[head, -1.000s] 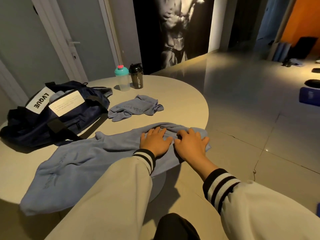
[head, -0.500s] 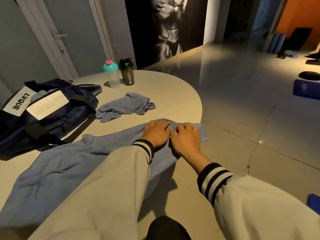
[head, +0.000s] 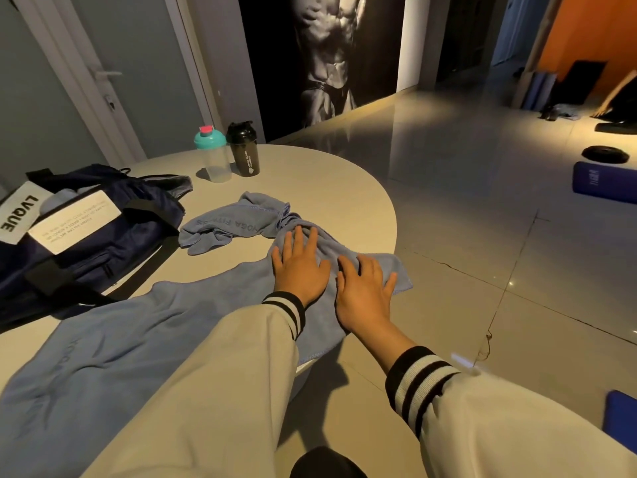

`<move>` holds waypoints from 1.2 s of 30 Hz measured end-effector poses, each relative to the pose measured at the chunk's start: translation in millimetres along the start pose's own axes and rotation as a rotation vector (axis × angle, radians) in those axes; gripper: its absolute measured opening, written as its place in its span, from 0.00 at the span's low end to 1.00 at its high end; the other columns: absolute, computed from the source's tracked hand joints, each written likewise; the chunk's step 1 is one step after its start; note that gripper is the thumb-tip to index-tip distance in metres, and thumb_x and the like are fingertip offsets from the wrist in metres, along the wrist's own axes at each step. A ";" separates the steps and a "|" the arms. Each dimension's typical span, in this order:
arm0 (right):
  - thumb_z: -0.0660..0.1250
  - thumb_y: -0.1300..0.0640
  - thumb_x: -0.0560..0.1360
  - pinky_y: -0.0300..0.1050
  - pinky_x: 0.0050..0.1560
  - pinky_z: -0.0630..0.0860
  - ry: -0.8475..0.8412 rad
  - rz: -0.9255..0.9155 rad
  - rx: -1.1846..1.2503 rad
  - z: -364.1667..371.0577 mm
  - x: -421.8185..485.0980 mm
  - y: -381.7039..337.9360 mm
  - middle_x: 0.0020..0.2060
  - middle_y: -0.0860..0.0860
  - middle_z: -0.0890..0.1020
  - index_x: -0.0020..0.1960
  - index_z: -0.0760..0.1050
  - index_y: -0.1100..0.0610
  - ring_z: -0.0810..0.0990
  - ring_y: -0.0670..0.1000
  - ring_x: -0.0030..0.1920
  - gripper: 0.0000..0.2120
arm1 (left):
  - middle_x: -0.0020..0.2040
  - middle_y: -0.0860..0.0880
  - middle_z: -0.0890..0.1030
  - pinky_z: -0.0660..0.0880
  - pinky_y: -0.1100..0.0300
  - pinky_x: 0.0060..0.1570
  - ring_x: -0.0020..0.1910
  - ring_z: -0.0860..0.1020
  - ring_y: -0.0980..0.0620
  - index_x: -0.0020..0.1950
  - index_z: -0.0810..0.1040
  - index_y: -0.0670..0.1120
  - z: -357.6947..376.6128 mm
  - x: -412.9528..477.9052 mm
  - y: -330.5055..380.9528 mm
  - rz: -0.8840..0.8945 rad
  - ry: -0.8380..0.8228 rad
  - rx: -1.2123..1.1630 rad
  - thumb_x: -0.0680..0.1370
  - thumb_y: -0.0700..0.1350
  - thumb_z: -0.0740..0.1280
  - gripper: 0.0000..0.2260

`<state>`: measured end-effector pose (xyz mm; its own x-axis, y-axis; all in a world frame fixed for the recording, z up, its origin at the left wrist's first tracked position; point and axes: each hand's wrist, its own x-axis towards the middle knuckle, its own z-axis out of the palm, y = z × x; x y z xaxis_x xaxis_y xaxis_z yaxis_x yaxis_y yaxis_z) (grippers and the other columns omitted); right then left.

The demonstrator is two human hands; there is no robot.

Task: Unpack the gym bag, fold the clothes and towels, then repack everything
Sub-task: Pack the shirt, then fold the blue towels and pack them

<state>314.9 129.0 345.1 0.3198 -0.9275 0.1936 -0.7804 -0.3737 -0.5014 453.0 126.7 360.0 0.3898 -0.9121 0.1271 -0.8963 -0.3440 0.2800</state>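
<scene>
A large blue towel [head: 113, 343] lies spread across the round table [head: 331, 188], its right end hanging past the edge. My left hand [head: 300, 267] lies flat on that right end, fingers straight. Beside it, my right hand [head: 363, 291] presses flat on the same towel near the table's edge. A smaller crumpled blue towel [head: 231, 225] printed "YOGA FITNESS" lies just beyond my left fingertips, touching the large towel. The navy gym bag [head: 86, 232] with white labels sits open at the left.
A clear shaker bottle with a teal lid [head: 213, 155] and a black shaker bottle [head: 244, 150] stand at the table's far side. Tiled floor lies to the right, with a blue mat [head: 603, 182] and a dark weight plate [head: 605, 154] farther off.
Both hands have slid forward over the large towel, pushing its right end up to the small towel. My fingers are spread wider. The camera has moved closer.
</scene>
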 end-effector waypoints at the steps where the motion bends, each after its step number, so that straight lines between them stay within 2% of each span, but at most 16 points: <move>1: 0.58 0.52 0.82 0.65 0.76 0.40 0.006 -0.003 -0.023 -1.1 -0.3 -0.7 0.71 0.53 0.64 0.73 0.64 0.45 0.56 0.57 0.75 0.20 | 0.83 0.47 0.50 0.38 0.44 0.78 0.82 0.47 0.46 0.82 0.52 0.56 -0.1 -1.5 -0.2 0.025 0.020 0.003 0.84 0.56 0.54 0.27; 3: 0.64 0.56 0.77 0.64 0.75 0.51 0.063 -0.026 -0.091 -0.8 -2.7 -4.0 0.61 0.53 0.68 0.67 0.69 0.49 0.63 0.59 0.66 0.19 | 0.81 0.49 0.60 0.45 0.45 0.79 0.79 0.55 0.46 0.79 0.62 0.55 0.5 -4.0 0.6 0.100 0.036 -0.009 0.84 0.54 0.55 0.23; 5: 0.68 0.59 0.74 0.60 0.69 0.63 0.157 -0.079 -0.109 1.2 -4.7 -6.1 0.52 0.53 0.70 0.59 0.73 0.52 0.66 0.58 0.57 0.14 | 0.79 0.51 0.63 0.49 0.48 0.78 0.78 0.57 0.47 0.78 0.66 0.53 -0.3 -4.3 2.8 0.186 -0.032 -0.079 0.83 0.50 0.57 0.21; 7: 0.67 0.61 0.75 0.56 0.66 0.64 0.190 -0.102 -0.107 1.2 -5.1 -4.0 0.51 0.52 0.70 0.56 0.74 0.53 0.66 0.57 0.55 0.11 | 0.76 0.51 0.69 0.56 0.48 0.76 0.76 0.63 0.46 0.75 0.70 0.52 -3.8 -1.0 4.5 0.213 -0.120 -0.145 0.82 0.49 0.59 0.20; 10: 0.60 0.57 0.80 0.53 0.62 0.59 0.164 -0.039 -0.118 -4.1 -4.8 -0.4 0.54 0.52 0.69 0.58 0.73 0.50 0.65 0.56 0.57 0.09 | 0.68 0.50 0.77 0.66 0.45 0.69 0.68 0.72 0.44 0.71 0.72 0.54 -14.2 4.1 7.2 0.178 -0.197 -0.110 0.78 0.55 0.57 0.22; 13: 0.58 0.58 0.79 0.54 0.56 0.59 0.122 -0.011 -0.196 -10.3 -3.9 -2.9 0.53 0.52 0.69 0.61 0.71 0.50 0.65 0.56 0.56 0.12 | 0.81 0.51 0.61 0.57 0.43 0.76 0.78 0.60 0.42 0.80 0.61 0.57 -22.5 7.5 10.5 0.110 -0.301 0.030 0.79 0.59 0.55 0.28; 16: 0.56 0.60 0.78 0.55 0.56 0.59 0.046 -0.001 -0.225 -18.4 -1.0 -0.4 0.53 0.53 0.71 0.61 0.70 0.51 0.68 0.56 0.57 0.14 | 0.83 0.50 0.47 0.46 0.43 0.78 0.81 0.48 0.42 0.83 0.50 0.57 -20.2 8.3 13.9 -0.055 -0.326 0.066 0.83 0.60 0.51 0.28; 18: 0.55 0.59 0.78 0.56 0.59 0.59 0.019 0.050 -0.194 -22.7 1.7 3.5 0.53 0.53 0.72 0.61 0.70 0.51 0.69 0.56 0.58 0.14 | 0.83 0.50 0.42 0.41 0.44 0.78 0.81 0.43 0.44 0.83 0.46 0.56 -13.5 5.2 16.4 -0.131 -0.273 0.021 0.83 0.61 0.50 0.29; 20: 0.55 0.58 0.79 0.56 0.59 0.60 0.023 0.107 -0.176 -22.9 3.3 5.8 0.55 0.53 0.72 0.61 0.69 0.51 0.68 0.56 0.59 0.13 | 0.83 0.48 0.42 0.40 0.44 0.78 0.81 0.43 0.44 0.83 0.47 0.55 -5.0 0.4 18.4 -0.111 -0.167 -0.009 0.83 0.59 0.52 0.29; 24: 0.57 0.63 0.76 0.51 0.54 0.60 0.028 0.061 -0.104 -20.0 2.7 8.8 0.57 0.53 0.70 0.55 0.71 0.52 0.65 0.56 0.59 0.11 | 0.78 0.47 0.59 0.48 0.44 0.77 0.76 0.56 0.41 0.75 0.65 0.54 -4.1 -2.7 20.7 0.099 0.051 -0.113 0.77 0.47 0.64 0.25; 26: 0.59 0.65 0.75 0.49 0.51 0.58 0.001 0.022 -0.071 -22.0 4.1 9.4 0.57 0.51 0.72 0.54 0.73 0.52 0.65 0.55 0.60 0.12 | 0.76 0.50 0.63 0.54 0.48 0.76 0.76 0.58 0.44 0.70 0.70 0.52 -7.7 1.9 21.1 0.192 -0.029 -0.258 0.74 0.42 0.66 0.24; 28: 0.60 0.66 0.74 0.49 0.52 0.58 0.002 0.028 -0.065 -26.3 7.9 8.7 0.55 0.51 0.73 0.52 0.74 0.51 0.66 0.56 0.60 0.13 | 0.74 0.49 0.67 0.60 0.51 0.72 0.76 0.59 0.45 0.62 0.73 0.53 -10.4 7.0 23.1 0.158 -0.171 -0.393 0.72 0.41 0.67 0.19; 30: 0.59 0.65 0.75 0.51 0.58 0.62 0.005 0.071 -0.017 -30.4 12.2 9.1 0.56 0.51 0.73 0.53 0.75 0.51 0.66 0.57 0.62 0.13 | 0.69 0.48 0.71 0.63 0.50 0.65 0.73 0.62 0.44 0.55 0.73 0.53 -11.9 11.9 26.0 0.110 -0.256 -0.299 0.72 0.45 0.65 0.12; 32: 0.58 0.62 0.78 0.51 0.63 0.64 0.007 0.101 0.019 -29.9 13.2 10.5 0.59 0.53 0.71 0.58 0.75 0.52 0.65 0.58 0.64 0.13 | 0.62 0.48 0.75 0.63 0.48 0.60 0.68 0.65 0.43 0.54 0.72 0.52 -16.7 14.5 29.7 0.114 -0.315 -0.123 0.73 0.46 0.62 0.10; 34: 0.57 0.58 0.80 0.50 0.65 0.65 0.030 0.096 -0.004 -25.4 10.8 10.6 0.63 0.54 0.69 0.64 0.73 0.54 0.64 0.58 0.65 0.13 | 0.53 0.48 0.76 0.67 0.47 0.58 0.63 0.67 0.42 0.48 0.70 0.53 -24.2 14.4 34.4 0.158 -0.310 -0.053 0.75 0.47 0.61 0.03; 36: 0.58 0.57 0.81 0.50 0.64 0.66 0.048 0.066 -0.046 -19.6 7.9 11.0 0.64 0.54 0.69 0.66 0.71 0.55 0.64 0.57 0.64 0.15 | 0.53 0.47 0.74 0.69 0.47 0.59 0.62 0.68 0.41 0.47 0.70 0.54 -29.3 13.2 35.8 0.202 -0.300 -0.030 0.77 0.47 0.61 0.02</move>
<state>298.3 117.4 357.7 0.2411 -0.9492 0.2022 -0.8234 -0.3104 -0.4751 432.3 108.8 399.6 0.1223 -0.9873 -0.1015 -0.9405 -0.1480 0.3058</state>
